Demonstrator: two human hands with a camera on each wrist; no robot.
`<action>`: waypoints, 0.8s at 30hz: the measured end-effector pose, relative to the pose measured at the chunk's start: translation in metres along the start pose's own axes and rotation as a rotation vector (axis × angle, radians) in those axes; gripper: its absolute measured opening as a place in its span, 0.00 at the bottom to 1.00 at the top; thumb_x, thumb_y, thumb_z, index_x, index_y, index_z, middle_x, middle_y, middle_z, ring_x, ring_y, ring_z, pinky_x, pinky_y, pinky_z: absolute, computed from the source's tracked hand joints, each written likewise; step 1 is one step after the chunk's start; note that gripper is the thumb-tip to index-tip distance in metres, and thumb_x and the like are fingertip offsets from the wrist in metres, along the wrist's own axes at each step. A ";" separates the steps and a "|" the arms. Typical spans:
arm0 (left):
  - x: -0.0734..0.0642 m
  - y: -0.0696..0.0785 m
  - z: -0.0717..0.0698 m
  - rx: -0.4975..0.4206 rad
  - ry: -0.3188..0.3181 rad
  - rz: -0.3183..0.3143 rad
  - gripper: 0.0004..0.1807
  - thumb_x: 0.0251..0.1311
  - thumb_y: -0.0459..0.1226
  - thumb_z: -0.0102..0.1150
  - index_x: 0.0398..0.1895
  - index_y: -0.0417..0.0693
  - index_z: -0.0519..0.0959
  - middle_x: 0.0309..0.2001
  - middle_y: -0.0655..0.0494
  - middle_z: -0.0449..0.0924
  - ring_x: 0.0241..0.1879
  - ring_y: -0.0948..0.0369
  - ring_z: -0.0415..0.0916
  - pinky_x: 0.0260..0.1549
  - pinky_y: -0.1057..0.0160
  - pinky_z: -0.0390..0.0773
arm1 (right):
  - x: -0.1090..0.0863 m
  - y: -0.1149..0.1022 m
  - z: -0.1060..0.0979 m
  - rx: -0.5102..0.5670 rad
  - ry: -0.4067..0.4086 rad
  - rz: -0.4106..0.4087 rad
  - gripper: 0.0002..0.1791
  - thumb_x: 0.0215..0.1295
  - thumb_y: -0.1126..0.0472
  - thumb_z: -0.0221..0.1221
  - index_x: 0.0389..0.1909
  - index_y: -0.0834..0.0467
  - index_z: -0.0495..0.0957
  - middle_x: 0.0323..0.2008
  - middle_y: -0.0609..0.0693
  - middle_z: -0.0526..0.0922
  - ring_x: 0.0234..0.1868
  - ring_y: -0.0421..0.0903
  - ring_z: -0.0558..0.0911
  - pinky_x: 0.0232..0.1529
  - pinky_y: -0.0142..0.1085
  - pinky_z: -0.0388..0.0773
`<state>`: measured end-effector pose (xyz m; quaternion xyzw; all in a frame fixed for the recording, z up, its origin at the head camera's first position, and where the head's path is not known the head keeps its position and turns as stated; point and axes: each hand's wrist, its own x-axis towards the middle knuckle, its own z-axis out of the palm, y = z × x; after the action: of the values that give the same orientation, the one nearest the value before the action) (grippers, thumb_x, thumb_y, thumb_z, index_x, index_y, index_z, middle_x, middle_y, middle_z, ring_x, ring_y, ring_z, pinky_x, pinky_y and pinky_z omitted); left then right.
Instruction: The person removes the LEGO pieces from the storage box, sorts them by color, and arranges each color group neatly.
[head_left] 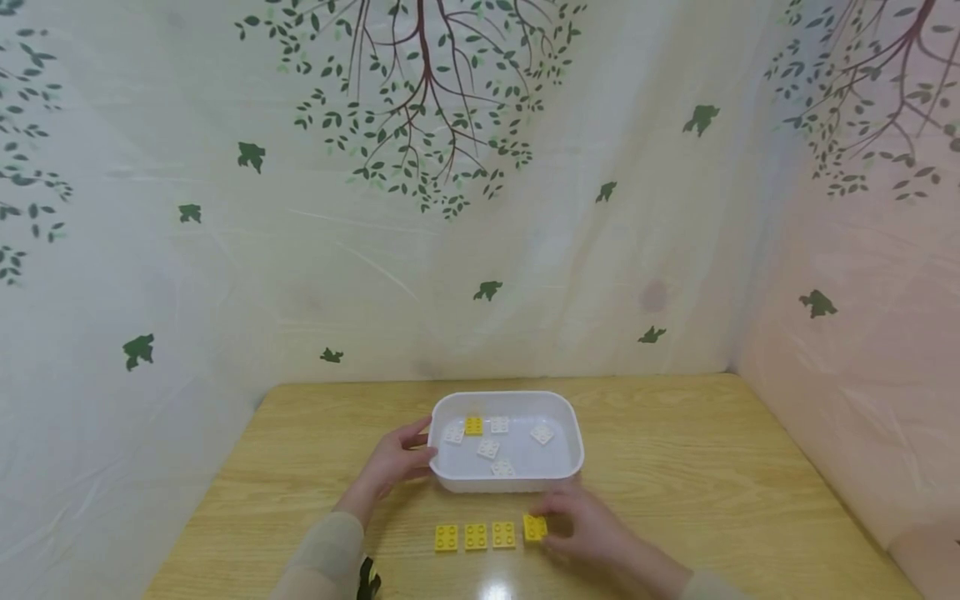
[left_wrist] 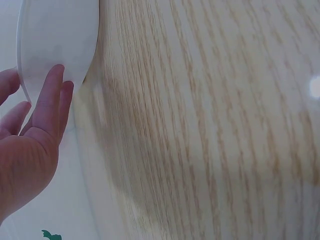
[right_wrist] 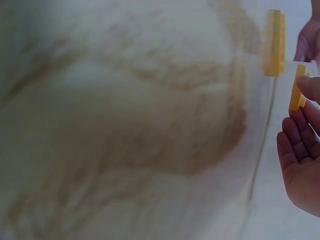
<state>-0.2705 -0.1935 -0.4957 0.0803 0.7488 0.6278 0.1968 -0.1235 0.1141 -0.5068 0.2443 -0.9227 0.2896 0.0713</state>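
A white plastic tub (head_left: 506,484) stands on the table, and my left hand (head_left: 401,458) holds its left end. In the left wrist view the fingers (left_wrist: 48,102) lie along the tub's outer wall (left_wrist: 60,35), with the thumb at the rim. My right hand (head_left: 588,525) pinches a yellow toy brick (head_left: 535,527) between thumb and fingers, studs up. This brick (right_wrist: 297,90) also shows in the right wrist view. Left of it, three yellow bricks (head_left: 476,536) form a row before the tub. Inside the tub lie one yellow brick (head_left: 474,426) and several white bricks (head_left: 488,449).
The wooden table (head_left: 675,442) reaches back to a light curtain (head_left: 525,333) printed with trees and birds. Another curtain (head_left: 847,375) runs along the right side. Near the left sleeve, a small dark object (head_left: 368,579) shows at the bottom edge.
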 end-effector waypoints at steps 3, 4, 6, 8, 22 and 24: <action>0.000 0.000 0.000 -0.001 -0.001 0.004 0.34 0.64 0.30 0.62 0.74 0.46 0.64 0.63 0.33 0.70 0.52 0.46 0.79 0.44 0.53 0.85 | -0.002 0.002 0.002 0.003 -0.014 0.023 0.18 0.51 0.58 0.73 0.45 0.49 0.85 0.44 0.42 0.80 0.47 0.43 0.78 0.53 0.45 0.78; -0.001 0.000 0.000 -0.001 -0.002 0.006 0.34 0.64 0.29 0.62 0.74 0.46 0.64 0.62 0.32 0.70 0.52 0.46 0.79 0.44 0.53 0.85 | -0.002 0.003 0.003 0.005 -0.017 0.025 0.18 0.51 0.57 0.73 0.45 0.48 0.85 0.44 0.42 0.80 0.47 0.42 0.77 0.53 0.44 0.78; -0.001 0.000 0.001 -0.004 -0.003 0.007 0.34 0.64 0.29 0.62 0.74 0.45 0.64 0.62 0.33 0.71 0.52 0.46 0.79 0.44 0.53 0.85 | -0.002 0.004 0.004 0.008 -0.017 0.018 0.17 0.51 0.57 0.73 0.44 0.49 0.85 0.43 0.41 0.80 0.46 0.42 0.77 0.51 0.43 0.78; -0.001 0.001 0.001 -0.005 -0.004 0.007 0.34 0.64 0.30 0.62 0.74 0.46 0.64 0.62 0.33 0.71 0.52 0.46 0.79 0.44 0.53 0.85 | -0.002 0.006 0.005 0.010 -0.015 0.003 0.17 0.51 0.57 0.73 0.44 0.49 0.85 0.42 0.41 0.79 0.45 0.41 0.77 0.50 0.41 0.78; -0.002 0.002 0.001 -0.004 0.000 0.012 0.34 0.64 0.29 0.62 0.73 0.44 0.64 0.62 0.31 0.70 0.52 0.45 0.79 0.44 0.53 0.85 | 0.003 0.009 0.014 -0.042 -0.035 -0.025 0.18 0.49 0.56 0.74 0.43 0.49 0.84 0.42 0.39 0.80 0.46 0.43 0.77 0.51 0.41 0.78; -0.002 0.001 0.000 -0.007 -0.001 0.007 0.34 0.64 0.30 0.62 0.73 0.44 0.64 0.62 0.32 0.70 0.52 0.46 0.79 0.44 0.53 0.85 | 0.004 0.008 0.014 -0.056 -0.033 -0.033 0.18 0.48 0.57 0.74 0.42 0.49 0.84 0.41 0.39 0.80 0.46 0.42 0.76 0.51 0.41 0.77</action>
<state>-0.2688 -0.1938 -0.4941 0.0825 0.7461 0.6313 0.1951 -0.1306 0.1106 -0.5216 0.2622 -0.9273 0.2585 0.0678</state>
